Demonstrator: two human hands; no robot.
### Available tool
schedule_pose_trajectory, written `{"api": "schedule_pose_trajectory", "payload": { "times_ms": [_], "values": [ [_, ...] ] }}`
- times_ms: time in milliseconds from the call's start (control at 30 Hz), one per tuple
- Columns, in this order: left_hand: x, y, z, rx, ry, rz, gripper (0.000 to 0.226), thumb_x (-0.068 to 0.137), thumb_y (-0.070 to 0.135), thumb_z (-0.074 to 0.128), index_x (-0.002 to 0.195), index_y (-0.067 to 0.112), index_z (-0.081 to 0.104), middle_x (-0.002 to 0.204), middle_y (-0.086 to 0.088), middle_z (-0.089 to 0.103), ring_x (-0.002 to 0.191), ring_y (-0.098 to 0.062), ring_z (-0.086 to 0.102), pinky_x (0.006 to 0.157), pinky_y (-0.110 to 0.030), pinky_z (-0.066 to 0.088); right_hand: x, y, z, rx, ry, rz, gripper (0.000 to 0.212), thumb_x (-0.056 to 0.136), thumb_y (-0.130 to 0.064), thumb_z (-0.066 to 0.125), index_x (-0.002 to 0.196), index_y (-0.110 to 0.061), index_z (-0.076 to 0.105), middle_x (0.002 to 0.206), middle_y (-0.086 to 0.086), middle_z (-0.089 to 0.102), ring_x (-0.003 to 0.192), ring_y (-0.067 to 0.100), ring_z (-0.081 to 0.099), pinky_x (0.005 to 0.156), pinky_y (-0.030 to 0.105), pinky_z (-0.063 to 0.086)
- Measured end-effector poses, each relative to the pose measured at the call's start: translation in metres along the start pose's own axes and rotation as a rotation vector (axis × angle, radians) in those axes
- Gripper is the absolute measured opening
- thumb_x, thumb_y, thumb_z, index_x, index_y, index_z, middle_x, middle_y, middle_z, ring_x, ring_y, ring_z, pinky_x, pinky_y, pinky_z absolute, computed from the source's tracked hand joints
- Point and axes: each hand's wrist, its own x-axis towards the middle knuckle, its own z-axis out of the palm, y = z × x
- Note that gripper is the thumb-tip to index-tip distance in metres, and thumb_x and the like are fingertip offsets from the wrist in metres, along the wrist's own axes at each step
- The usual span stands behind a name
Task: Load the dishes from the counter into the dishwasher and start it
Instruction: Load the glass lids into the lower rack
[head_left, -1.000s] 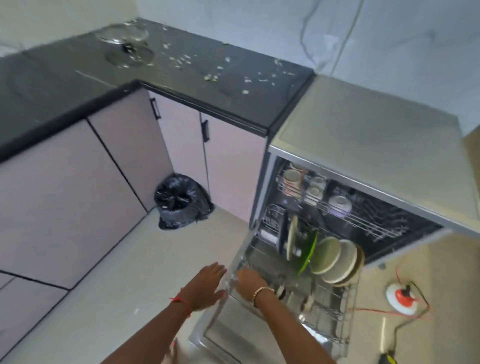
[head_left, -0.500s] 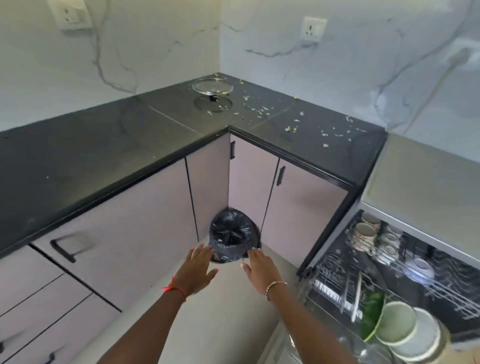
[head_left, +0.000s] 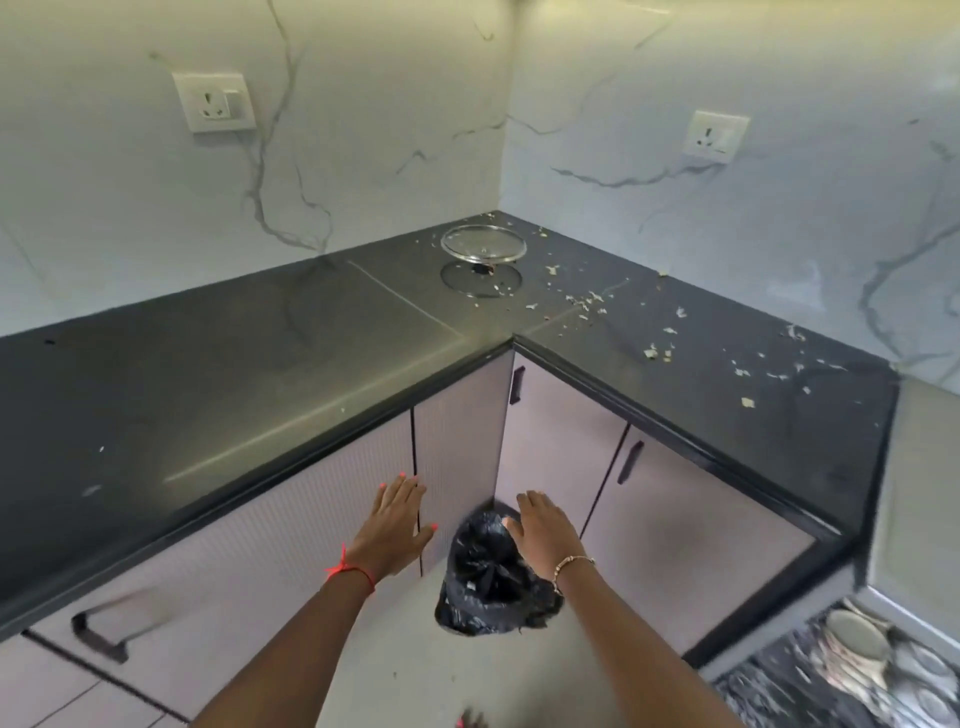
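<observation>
Head view showed my left hand (head_left: 395, 525) and right hand (head_left: 545, 535) open-fingered and empty, so I judged the fetch step in hand, the next move requiring a reach to the glass lid (head_left: 483, 247) at the counter (head_left: 234, 384) corner.

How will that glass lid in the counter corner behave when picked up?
The glass lid looks rigid and breakable: clear pane, metal rim. It seems to rest inverted on its knob, so a push would probably tip it. Scraps nearby hint it may be slippery.
</observation>
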Motion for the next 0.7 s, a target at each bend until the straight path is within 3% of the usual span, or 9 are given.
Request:
{"api": "schedule_pose_trajectory", "payload": {
  "times_ms": [67, 267, 400, 500, 700],
  "values": [
    [0.038, -0.006, -0.008, 0.009, 0.038, -0.004, 0.062, 0.098, 0.035, 0.038, 0.148, 0.007, 0.014, 0.156, -0.006, 0.011, 0.145, -0.023, 0.002, 0.117, -0.035, -0.004, 0.034, 0.011, -0.021, 0.006, 0.021, -0.012, 0.039, 0.1, -0.033, 0.03, 0.128, -0.008, 0.041, 0.127, 0.008, 0.048, 0.117, 0.022, 0.045, 0.099, 0.03, 0.038],
    [0.14, -0.024, -0.036, -0.026, 0.129, -0.015, 0.059, 0.097, 0.035, 0.043, 0.145, 0.008, 0.023, 0.153, -0.005, 0.02, 0.145, -0.02, 0.007, 0.117, -0.034, -0.002, 0.121, 0.041, -0.079, 0.022, 0.113, -0.03, 0.04, 0.1, -0.03, 0.03, 0.129, -0.006, 0.041, 0.125, 0.01, 0.049, 0.115, 0.023, 0.048, 0.096, 0.03, 0.04],
    [0.19, -0.031, -0.046, 0.012, 0.155, -0.014, 0.067, 0.092, 0.051, 0.028, 0.144, 0.008, 0.027, 0.152, -0.005, 0.024, 0.144, -0.02, 0.011, 0.117, -0.034, 0.002, 0.165, 0.059, -0.1, 0.036, 0.117, -0.003, 0.041, 0.1, -0.032, 0.03, 0.13, -0.006, 0.04, 0.127, 0.009, 0.048, 0.115, 0.022, 0.048, 0.093, 0.029, 0.041],
    [0.222, -0.038, -0.05, 0.019, 0.161, -0.025, 0.058, 0.096, 0.038, 0.04, 0.145, 0.011, 0.025, 0.153, -0.002, 0.022, 0.144, -0.017, 0.009, 0.117, -0.032, 0.0, 0.196, 0.069, -0.113, 0.081, 0.128, 0.011, 0.041, 0.101, -0.032, 0.029, 0.13, -0.006, 0.041, 0.129, 0.009, 0.047, 0.118, 0.023, 0.047, 0.094, 0.03, 0.041],
    [0.28, -0.057, -0.055, 0.044, 0.154, -0.04, 0.056, 0.097, 0.038, 0.04, 0.145, 0.012, 0.026, 0.152, 0.0, 0.024, 0.145, -0.016, 0.008, 0.117, -0.032, 0.001, 0.252, 0.08, -0.124, 0.146, 0.15, 0.032, 0.035, 0.1, -0.031, 0.032, 0.121, -0.006, 0.045, 0.122, 0.009, 0.05, 0.113, 0.025, 0.049, 0.088, 0.031, 0.04]
  ]
}}
